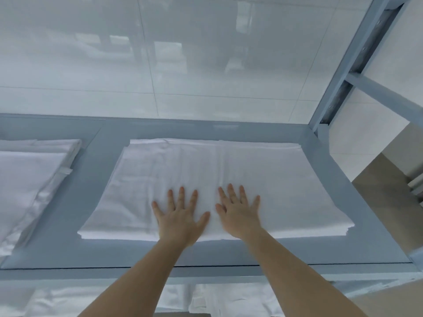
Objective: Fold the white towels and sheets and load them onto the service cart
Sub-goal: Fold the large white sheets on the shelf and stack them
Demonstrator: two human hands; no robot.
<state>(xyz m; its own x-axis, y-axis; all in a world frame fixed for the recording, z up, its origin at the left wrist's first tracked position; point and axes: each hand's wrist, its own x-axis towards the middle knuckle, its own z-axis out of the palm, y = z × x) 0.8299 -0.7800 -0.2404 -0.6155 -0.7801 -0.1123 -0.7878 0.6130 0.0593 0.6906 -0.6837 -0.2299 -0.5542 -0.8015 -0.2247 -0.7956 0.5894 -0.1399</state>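
A folded white towel (263, 179) lies flat on the grey-blue shelf of the service cart (96, 225), filling most of its right half. My left hand (180, 216) and my right hand (238, 213) rest side by side on the towel's near edge, palms down and fingers spread straight. Both press on the cloth and neither grips it. A second folded white sheet (27, 179) sits at the left end of the same shelf, partly cut off by the frame edge.
A white tiled wall (183, 53) rises straight behind the shelf. The cart's grey-blue upright post (357, 56) stands at the right rear corner. More white linen (229, 300) shows on a lower shelf under my arms. Beige floor (389, 191) lies to the right.
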